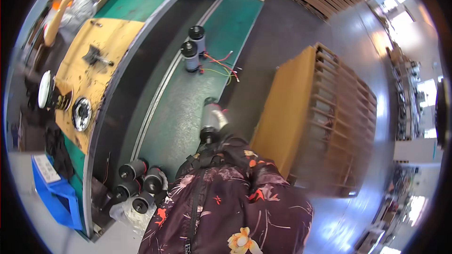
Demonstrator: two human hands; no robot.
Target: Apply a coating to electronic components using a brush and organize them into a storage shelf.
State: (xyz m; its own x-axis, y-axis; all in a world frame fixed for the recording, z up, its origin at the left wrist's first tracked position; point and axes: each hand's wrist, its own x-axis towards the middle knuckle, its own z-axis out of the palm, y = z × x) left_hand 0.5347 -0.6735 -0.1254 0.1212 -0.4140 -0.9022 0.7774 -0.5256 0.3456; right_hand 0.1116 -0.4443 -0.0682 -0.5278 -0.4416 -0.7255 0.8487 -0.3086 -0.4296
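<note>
A grey cylindrical motor with black ends is blurred over the near part of the green bench top. My right hand, in a pale glove, is closed around its right side; the fingers are partly smeared. I cannot make out my left hand; the dark flowered jacket fills the space below. Farther up the bench stand two similar motors, one in front of the other. Red and yellow-green wires trail from them toward the bench's right edge.
At lower left several motors lie piled beside clear plastic. A raised ledge left of the bench carries yellow card with a ring-shaped part. A blue bin stands below. Right is a slatted wooden stack. Another person's arm shows upper left.
</note>
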